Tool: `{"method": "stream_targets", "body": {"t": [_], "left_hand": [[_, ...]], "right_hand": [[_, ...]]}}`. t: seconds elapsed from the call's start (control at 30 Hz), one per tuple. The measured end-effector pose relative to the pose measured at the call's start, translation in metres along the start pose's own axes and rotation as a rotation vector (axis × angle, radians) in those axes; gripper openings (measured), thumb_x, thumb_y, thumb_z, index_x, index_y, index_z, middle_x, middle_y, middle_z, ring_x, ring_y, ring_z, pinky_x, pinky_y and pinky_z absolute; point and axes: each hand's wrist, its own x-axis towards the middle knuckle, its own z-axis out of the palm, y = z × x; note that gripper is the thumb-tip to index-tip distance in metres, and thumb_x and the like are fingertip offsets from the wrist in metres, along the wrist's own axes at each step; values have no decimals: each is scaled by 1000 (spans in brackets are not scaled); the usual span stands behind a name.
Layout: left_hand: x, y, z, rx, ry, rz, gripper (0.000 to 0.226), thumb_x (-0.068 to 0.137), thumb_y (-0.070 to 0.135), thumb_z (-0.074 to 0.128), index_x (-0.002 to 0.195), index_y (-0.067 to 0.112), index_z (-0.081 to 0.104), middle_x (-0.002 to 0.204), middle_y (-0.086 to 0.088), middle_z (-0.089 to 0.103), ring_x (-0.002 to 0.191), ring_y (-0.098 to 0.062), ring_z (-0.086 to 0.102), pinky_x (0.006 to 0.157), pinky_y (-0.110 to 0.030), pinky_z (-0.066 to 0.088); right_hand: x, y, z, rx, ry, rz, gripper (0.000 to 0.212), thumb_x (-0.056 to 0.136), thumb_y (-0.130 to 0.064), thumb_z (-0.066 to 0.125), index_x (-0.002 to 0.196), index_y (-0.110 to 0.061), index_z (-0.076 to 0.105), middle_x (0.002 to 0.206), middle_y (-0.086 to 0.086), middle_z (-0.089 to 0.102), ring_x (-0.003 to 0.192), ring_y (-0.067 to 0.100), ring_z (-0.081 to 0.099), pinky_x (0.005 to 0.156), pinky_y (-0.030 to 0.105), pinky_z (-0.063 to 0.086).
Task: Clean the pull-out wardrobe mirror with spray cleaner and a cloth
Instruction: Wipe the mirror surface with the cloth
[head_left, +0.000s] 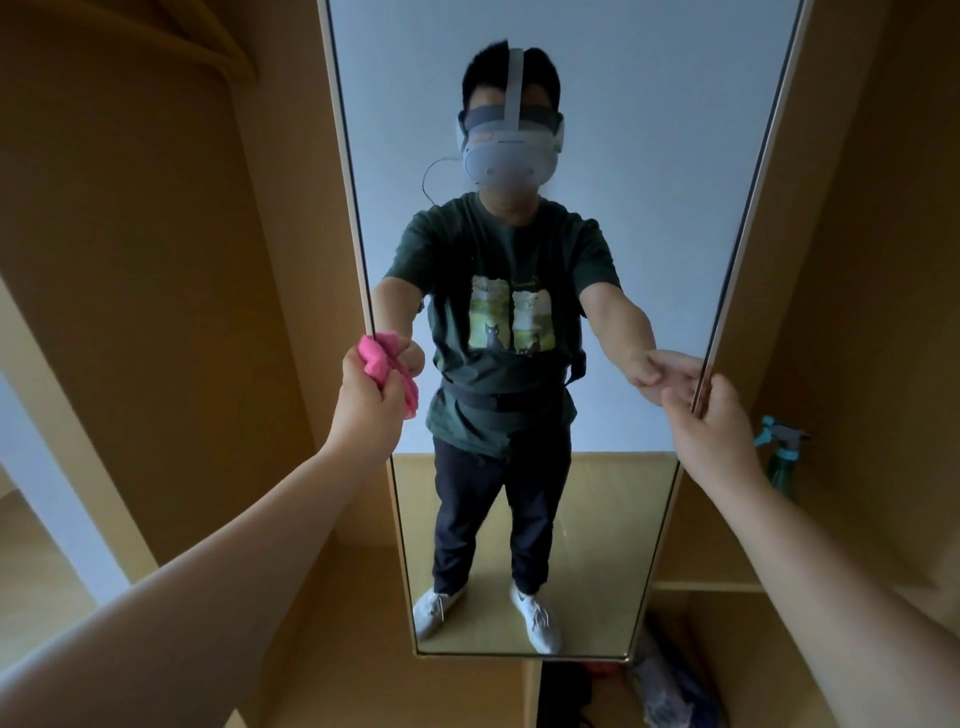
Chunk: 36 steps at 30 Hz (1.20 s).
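The mirror (545, 130) stands upright, pulled out of the wardrobe (156, 260). Left hand (371, 402) is fisted around a soft, crumpled pink cloth (382, 358) at the mirror's left edge. Right hand (714, 421) pinches the right edge. The glass looks rigid and fragile; hold it by the frame. The spray bottle (782, 452) stands on a shelf beside the right edge.
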Motion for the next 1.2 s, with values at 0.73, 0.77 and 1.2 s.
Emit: {"method": "stream_targets", "body": {"t": [0.73, 0.77, 1.2], "left_hand": [[-31, -37, 13, 43, -7, -54, 28, 97, 3, 36, 118, 20, 45, 94, -9, 64, 86, -32, 66, 77, -44, 60], [-32, -39, 13, 48, -7, -56, 27, 98, 3, 37, 118, 19, 45, 93, -9, 64, 84, -30, 66, 77, -44, 60], [-47, -69, 20, 127, -10, -142, 34, 94, 3, 35, 126, 12, 43, 91, -20, 66, 81, -32, 66, 78, -48, 58]], "right_hand": [[-38, 59, 12, -85, -152, 107, 55, 90, -47, 58, 132, -16, 44, 112, -3, 57, 103, 18, 60, 82, 34, 53], [-40, 61, 12, -98, -157, 110, 53, 90, -47, 58, 131, -15, 45, 109, -3, 56, 100, 17, 59, 78, 32, 52], [-58, 94, 26, -162, -162, 169, 60, 88, -41, 63, 137, -13, 42, 128, 6, 57, 114, 23, 57, 90, 39, 51]]}}
